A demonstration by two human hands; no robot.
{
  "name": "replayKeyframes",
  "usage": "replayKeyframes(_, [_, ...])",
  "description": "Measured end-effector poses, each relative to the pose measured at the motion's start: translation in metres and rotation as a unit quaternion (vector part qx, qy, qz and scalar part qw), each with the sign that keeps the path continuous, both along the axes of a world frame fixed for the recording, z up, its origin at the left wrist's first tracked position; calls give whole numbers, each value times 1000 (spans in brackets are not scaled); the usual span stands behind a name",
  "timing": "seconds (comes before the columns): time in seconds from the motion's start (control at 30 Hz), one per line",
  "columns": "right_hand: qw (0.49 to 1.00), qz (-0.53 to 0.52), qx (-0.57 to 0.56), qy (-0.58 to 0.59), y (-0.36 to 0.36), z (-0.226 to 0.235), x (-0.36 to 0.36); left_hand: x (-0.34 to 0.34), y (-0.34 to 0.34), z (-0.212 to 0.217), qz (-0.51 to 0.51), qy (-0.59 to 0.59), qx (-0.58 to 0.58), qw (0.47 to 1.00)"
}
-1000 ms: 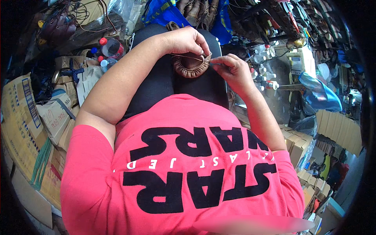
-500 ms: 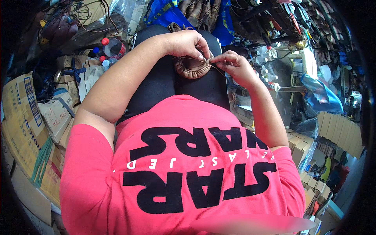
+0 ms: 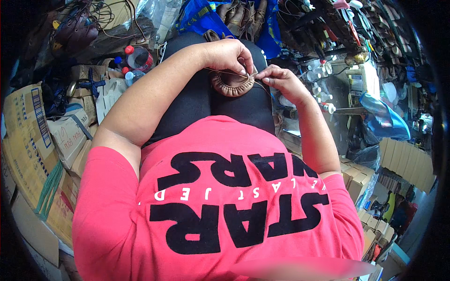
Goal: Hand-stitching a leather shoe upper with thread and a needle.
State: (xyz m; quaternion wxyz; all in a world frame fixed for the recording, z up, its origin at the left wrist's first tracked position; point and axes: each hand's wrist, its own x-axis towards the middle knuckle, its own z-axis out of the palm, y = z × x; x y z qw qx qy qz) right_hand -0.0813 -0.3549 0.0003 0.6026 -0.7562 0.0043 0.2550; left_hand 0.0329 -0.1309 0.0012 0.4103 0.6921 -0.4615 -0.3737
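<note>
A brown leather moccasin with a puckered, stitched toe edge rests on my lap between my black-clad thighs. From above, the fingertips of my left hand are pinched at the upper right of the puckered seam. My right hand comes in from the right, thumb and forefinger pinched together on a fine thread beside the same spot. A light thread stretches across the moccasin's opening beneath my left hand. Whether a needle is in either pinch is too small to tell. The far part of the shoe lies hidden behind my left hand.
Beyond my knees lies a blue bag with brown shoe-shaped pieces in it. Cardboard boxes and red-capped bottles crowd the left. Small bottles, a blue plastic bag and more cardboard fill the right.
My right fingers have shifted slightly right, away from the seam. The left hand and the moccasin stay nearly in place; the whole view has moved a little.
</note>
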Motion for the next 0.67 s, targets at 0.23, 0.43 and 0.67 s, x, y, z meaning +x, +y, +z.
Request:
replayKeyframes(0.23, [1000,-6,-10,-15,4,-1,1,3,1,-7,-1,-26,-14,1000])
replayKeyframes(0.43, [995,-51,-63,-50,32,4,-6,1,-2,0,-5,-31,41,999])
replayKeyframes(0.67, [958,-22,-217,-188,40,19,-19,-8,41,13,100,-231,18,968])
